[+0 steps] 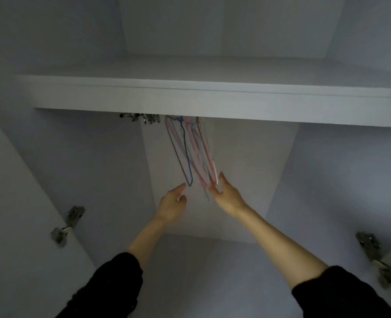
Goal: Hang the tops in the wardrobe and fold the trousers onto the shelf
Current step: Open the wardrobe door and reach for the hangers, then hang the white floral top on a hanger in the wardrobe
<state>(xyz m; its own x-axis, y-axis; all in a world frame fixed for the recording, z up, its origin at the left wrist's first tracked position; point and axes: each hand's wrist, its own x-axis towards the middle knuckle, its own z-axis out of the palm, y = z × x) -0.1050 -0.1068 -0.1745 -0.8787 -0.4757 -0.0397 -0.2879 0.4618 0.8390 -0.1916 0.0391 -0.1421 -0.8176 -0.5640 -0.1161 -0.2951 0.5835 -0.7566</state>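
head | thin wire hangers (191, 152), blue, pink, red, bunched under flat white shelf (213, 97) at 12 o'clock | left hand (172, 204) fingers straight, tip just beside blue hanger's corner | right hand (226, 195) pinching white-tipped hanger end | metal hinges (68, 223) at 8 and 4 o'clock

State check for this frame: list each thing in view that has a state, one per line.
wardrobe doors: open
hangers: hanging bunched under the shelf, bare
shelf: nothing visible on it
left hand: open, reaching beside the hangers
right hand: at the hangers' lower ends, grip unclear
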